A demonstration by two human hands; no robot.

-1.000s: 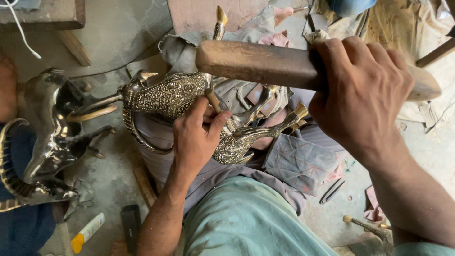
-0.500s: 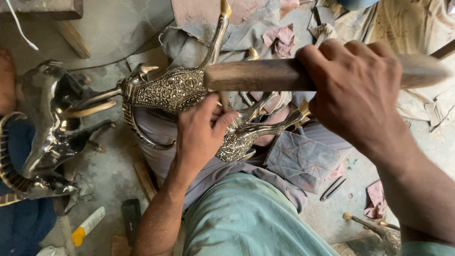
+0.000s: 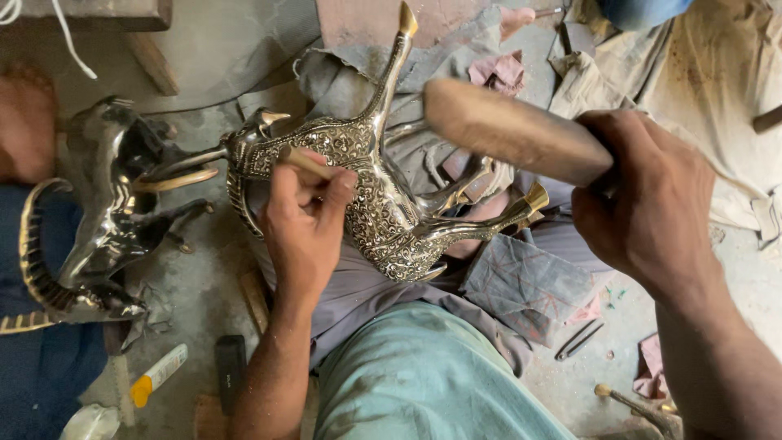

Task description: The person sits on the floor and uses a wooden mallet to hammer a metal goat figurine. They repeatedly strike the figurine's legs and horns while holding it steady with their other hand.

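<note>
left hand (image 3: pixel 305 224): grip clamped on a thin chisel (image 3: pixel 305 161), tip against the engraved metal animal figure (image 3: pixel 383 208) | right hand (image 3: pixel 652 204): grip closed around a wooden mallet (image 3: pixel 509 130), raised just above the figure | figure: lying on its side on grey cloth (image 3: pixel 358 285), directly under the left grip | 2nd dark figure (image 3: pixel 98 220): well left of it

Seen from a single head-worn camera, facing steeply down and close over the engraved metal animal figure (image 3: pixel 383 195), lap just below it, dusty floor (image 3: pixel 236 57) beyond it; no second view.
</note>
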